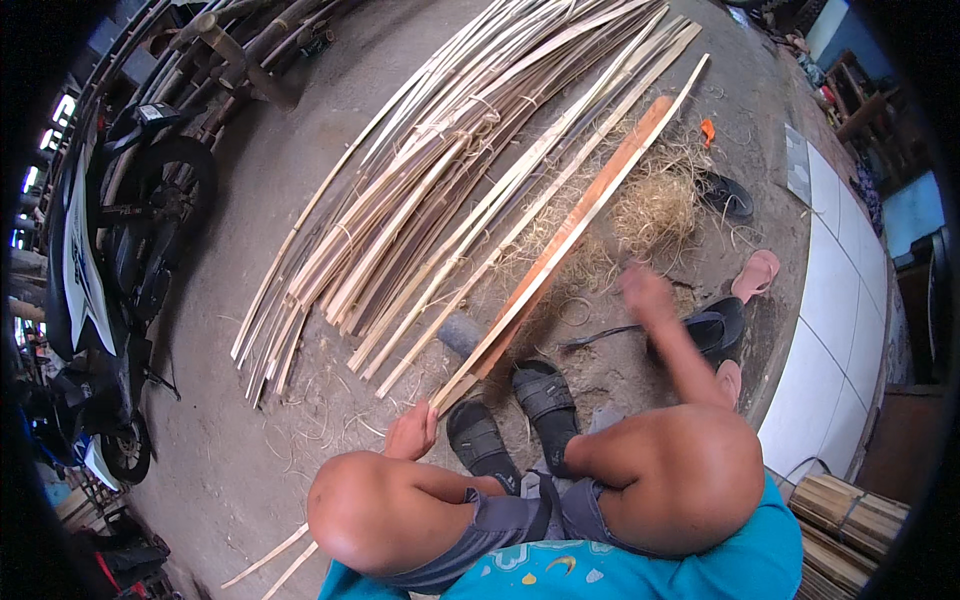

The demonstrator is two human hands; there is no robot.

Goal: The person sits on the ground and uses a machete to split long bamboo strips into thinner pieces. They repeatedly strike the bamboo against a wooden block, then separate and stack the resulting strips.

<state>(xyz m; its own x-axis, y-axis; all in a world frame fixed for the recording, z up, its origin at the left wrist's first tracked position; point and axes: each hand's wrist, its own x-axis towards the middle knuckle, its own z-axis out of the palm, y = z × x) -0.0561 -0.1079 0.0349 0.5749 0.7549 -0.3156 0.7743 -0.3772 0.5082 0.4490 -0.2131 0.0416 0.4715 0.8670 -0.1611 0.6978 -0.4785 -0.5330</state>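
At the near end of a long pale strip [590, 215], which looks like split bamboo, my left hand [412, 432] is closed on it beside my left knee. The strip runs away to the upper right along a reddish-brown board [608, 178]. My right hand [648, 295] is right of the board, just below a heap of curly shavings [655, 212]. Its fingers look curled but blurred, and what they hold is unclear. A thin dark curved piece [600, 337] shows below this hand; I cannot tell whether it is a blade. A grey cylinder [460, 335] sits against the board's near part.
A large bundle of long strips [400, 205] lies to the left, with several loose strips [500, 205] beside it. Black sandals [722, 325] and pink ones [757, 275] are at the right, near a white tiled step [825, 290]. A motorcycle [130, 240] stands far left.
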